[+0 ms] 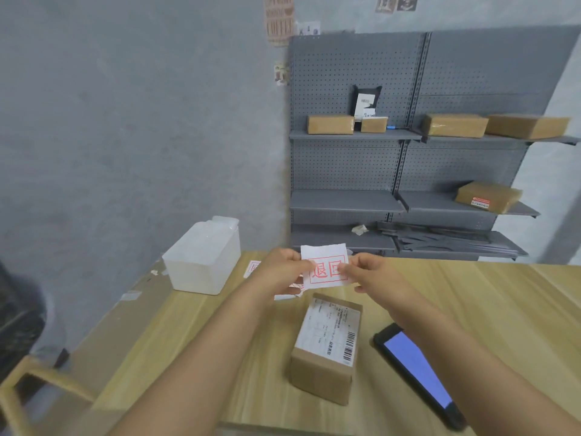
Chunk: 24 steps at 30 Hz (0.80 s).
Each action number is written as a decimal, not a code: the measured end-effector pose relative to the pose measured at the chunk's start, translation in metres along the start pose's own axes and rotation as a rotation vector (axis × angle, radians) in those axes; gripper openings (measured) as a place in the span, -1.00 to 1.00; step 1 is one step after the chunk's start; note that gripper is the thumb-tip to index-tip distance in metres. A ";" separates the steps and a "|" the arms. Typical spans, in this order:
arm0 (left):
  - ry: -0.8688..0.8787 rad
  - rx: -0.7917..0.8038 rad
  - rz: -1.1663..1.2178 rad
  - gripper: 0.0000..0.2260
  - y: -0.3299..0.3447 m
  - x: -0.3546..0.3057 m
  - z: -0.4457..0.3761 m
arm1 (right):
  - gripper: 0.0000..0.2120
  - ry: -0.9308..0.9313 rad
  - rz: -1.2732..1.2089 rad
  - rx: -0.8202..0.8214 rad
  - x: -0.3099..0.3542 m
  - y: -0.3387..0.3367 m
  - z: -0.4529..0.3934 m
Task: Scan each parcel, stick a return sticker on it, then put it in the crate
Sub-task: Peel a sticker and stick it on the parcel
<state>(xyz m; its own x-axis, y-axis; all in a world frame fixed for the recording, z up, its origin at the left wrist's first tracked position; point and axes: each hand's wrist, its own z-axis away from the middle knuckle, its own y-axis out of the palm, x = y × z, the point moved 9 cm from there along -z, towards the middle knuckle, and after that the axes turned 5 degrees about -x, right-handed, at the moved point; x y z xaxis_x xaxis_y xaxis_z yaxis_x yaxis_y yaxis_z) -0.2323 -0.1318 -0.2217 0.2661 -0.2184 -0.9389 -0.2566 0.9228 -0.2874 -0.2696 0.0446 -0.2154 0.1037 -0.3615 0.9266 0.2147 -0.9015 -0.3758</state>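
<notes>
A white return sticker [325, 262] with red characters is held up above the table between both hands. My left hand [279, 273] pinches its left edge and my right hand [371, 273] pinches its right edge. Below them a brown cardboard parcel [323, 357] lies on the wooden table [487, 309], its white shipping label with a barcode facing up. A black handheld scanner [418, 372] with a lit blue screen lies to the right of the parcel. A translucent white crate [204, 262] stands at the table's far left.
More stickers [251, 268] lie on the table behind my left hand. A grey pegboard shelf unit [408, 171] against the wall carries several brown parcels [330, 124] and a black bag [366, 100]. A wooden chair frame [34, 388] stands at the lower left.
</notes>
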 end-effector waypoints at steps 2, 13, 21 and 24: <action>-0.022 -0.030 -0.075 -0.90 0.005 0.011 0.006 | -0.74 0.027 0.066 0.005 -0.014 0.000 0.004; -0.158 -0.121 -0.236 -0.91 0.014 0.048 0.024 | -0.76 0.018 0.470 0.065 -0.036 0.021 0.001; -0.002 -0.127 -0.567 -0.77 0.019 0.028 0.023 | -0.62 -0.135 0.851 0.005 -0.024 0.024 -0.002; 0.081 -0.189 -0.861 -0.54 0.014 0.014 0.026 | -0.54 -0.252 0.929 -0.095 -0.012 0.019 0.002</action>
<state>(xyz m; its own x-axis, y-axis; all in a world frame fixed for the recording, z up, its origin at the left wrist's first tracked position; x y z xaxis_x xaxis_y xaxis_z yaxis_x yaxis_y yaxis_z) -0.2081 -0.1135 -0.2345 0.3732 -0.8414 -0.3908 -0.1489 0.3615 -0.9204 -0.2646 0.0327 -0.2333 0.4002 -0.8882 0.2259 -0.1362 -0.3014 -0.9437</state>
